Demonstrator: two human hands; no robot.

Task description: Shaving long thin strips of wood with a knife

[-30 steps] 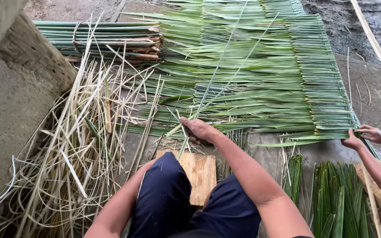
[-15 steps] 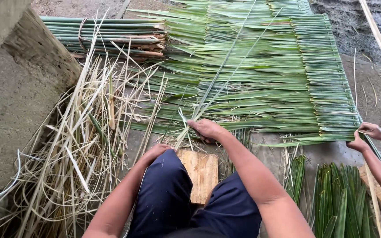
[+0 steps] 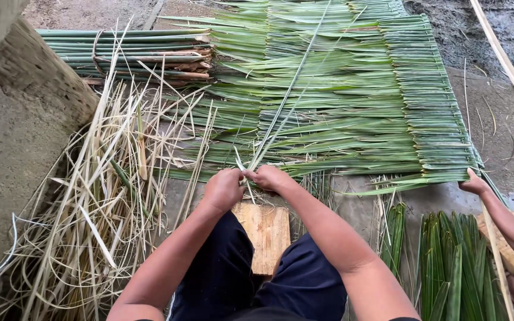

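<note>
My left hand [image 3: 223, 189] and my right hand [image 3: 270, 177] are side by side, both closed on the base of a long green palm leaf strip [image 3: 287, 101] that runs up and away over a large mat of stitched green palm leaves [image 3: 352, 107]. The hands sit just above a small wooden block [image 3: 266, 233] between my knees. The near edge of the mat lies right in front of my hands.
A heap of dry pale leaf ribs [image 3: 96, 196] lies at the left. A bundle of green stalks [image 3: 126, 53] sits at the back left beside a concrete wall [image 3: 7, 119]. Another person's hand [image 3: 476, 184] touches the mat's right corner; green leaf bundles [image 3: 453, 261] lie below it.
My left hand has come up from my knee to join the right hand on the leaf strip. The right hand stays at the mat's near edge.
</note>
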